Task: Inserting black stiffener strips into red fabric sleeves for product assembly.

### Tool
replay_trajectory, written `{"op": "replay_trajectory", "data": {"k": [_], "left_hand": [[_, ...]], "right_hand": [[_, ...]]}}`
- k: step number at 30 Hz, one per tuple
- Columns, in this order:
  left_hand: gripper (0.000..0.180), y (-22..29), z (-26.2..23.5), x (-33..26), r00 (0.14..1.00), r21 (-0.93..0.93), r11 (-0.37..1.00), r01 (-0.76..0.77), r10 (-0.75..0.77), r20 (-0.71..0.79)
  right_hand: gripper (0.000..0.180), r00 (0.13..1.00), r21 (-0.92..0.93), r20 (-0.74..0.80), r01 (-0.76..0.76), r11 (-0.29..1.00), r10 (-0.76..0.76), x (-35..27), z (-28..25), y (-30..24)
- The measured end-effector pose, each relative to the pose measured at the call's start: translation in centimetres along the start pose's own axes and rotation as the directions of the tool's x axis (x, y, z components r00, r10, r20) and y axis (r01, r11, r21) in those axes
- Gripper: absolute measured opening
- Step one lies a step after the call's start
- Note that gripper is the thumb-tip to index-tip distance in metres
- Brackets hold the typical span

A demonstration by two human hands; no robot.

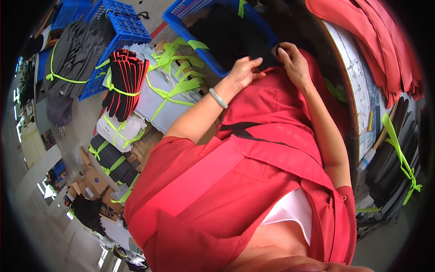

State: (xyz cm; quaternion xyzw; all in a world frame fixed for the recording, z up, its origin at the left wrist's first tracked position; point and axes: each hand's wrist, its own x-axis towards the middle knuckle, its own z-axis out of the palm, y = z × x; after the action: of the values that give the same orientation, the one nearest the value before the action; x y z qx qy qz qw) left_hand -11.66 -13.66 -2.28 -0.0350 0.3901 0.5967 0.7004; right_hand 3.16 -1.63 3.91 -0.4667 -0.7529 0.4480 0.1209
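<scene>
A red garment (272, 113) is laid across the lap, its upper edge just below a blue crate (213, 59) filled with dark fabric. The left hand (244, 72) is rested on the garment's upper edge, fingers curled; whether cloth is pinched in its grip cannot be told. The right hand (293, 61) is closed on the same edge, with the fabric nipped between thumb and fingers. A pale bangle (218, 98) is worn on the left wrist. Bundled black-and-red pieces (124, 81) are stacked well to the left.
</scene>
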Motion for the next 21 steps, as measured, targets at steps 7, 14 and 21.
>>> {"op": "replay_trajectory", "data": {"k": [7, 14, 21], "left_hand": [[0.045, 0.7, -20.1, 6.0, 0.906, -0.139, 0.987, 0.078, -0.128, -0.402], [0.027, -8.0, -21.6, 4.0, 0.76, 0.162, 0.925, 0.343, -0.172, -0.627], [0.017, -8.6, -15.5, 3.3, 0.905, 0.511, 0.787, 0.346, -0.135, -0.404]], "right_hand": [[0.02, 0.99, 0.175, 0.127, 0.033, 0.984, -0.056, -0.9, 0.7, -1.1], [0.018, 0.993, -0.042, 0.075, 0.091, 0.995, -0.088, -2.0, -0.1, -0.5], [0.016, 0.953, -0.044, 0.094, 0.293, 0.955, -0.288, -2.8, -1.5, 0.8]]}}
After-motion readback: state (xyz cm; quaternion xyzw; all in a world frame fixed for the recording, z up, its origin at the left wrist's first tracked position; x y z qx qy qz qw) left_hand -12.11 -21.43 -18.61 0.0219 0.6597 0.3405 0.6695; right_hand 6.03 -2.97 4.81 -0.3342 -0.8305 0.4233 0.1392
